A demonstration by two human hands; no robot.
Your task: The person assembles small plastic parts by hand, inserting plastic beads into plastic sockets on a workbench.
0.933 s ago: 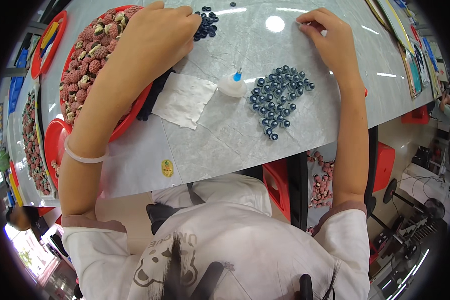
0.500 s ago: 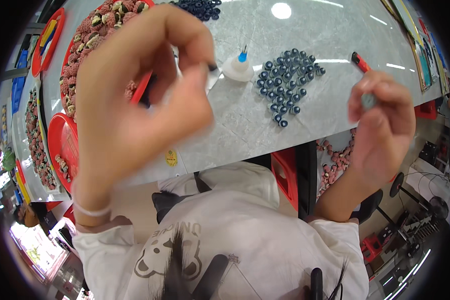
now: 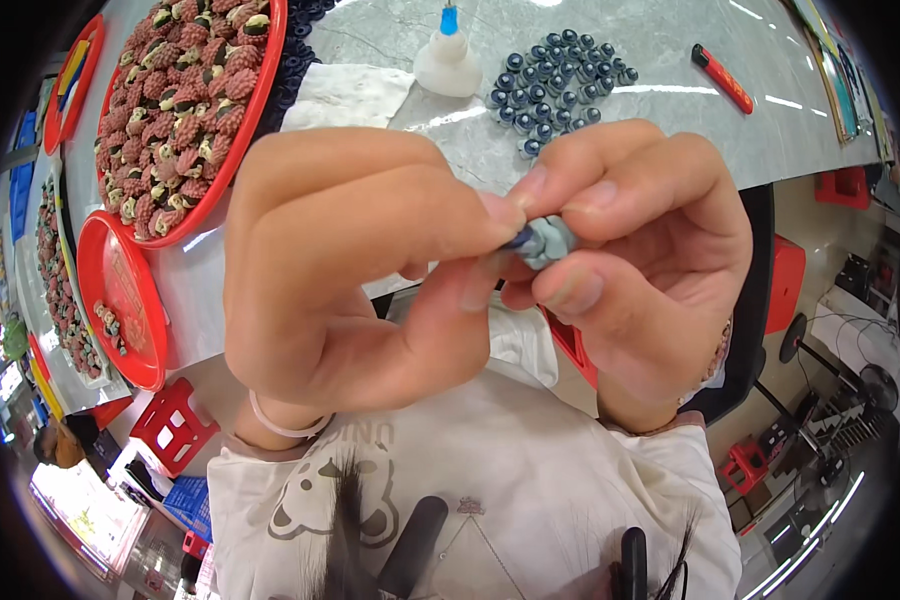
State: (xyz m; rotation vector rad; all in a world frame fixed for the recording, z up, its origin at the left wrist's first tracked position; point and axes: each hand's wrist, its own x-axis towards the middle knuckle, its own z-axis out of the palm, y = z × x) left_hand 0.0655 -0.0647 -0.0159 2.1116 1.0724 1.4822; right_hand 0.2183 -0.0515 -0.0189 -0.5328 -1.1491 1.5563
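Observation:
In front of my chest both hands meet at their fingertips. My left hand (image 3: 355,265) is closed in a pinch on a small dark blue piece (image 3: 519,240), mostly hidden by the thumb and forefinger. Between its thumb and fingers my right hand (image 3: 660,235) grips a small grey-green moulded piece (image 3: 551,243). The two pieces touch; whether they are joined I cannot tell. Beyond the hands stands a group of small grey-green pieces with dark blue tops (image 3: 560,85). Left of it is a white squeeze bottle (image 3: 447,68) with a blue needle tip.
A large red tray (image 3: 274,85) of pink moulded pieces lies at the left, above a smaller red plate (image 3: 148,335). Dark blue rings (image 3: 295,55) and a white cloth (image 3: 350,97) are beside the tray. At the right lies a red cutter knife (image 3: 722,78).
My hands have come together from far apart, bringing the dark blue piece against the grey-green one. The view has shifted, so the table things sit higher and the red tray shows more fully.

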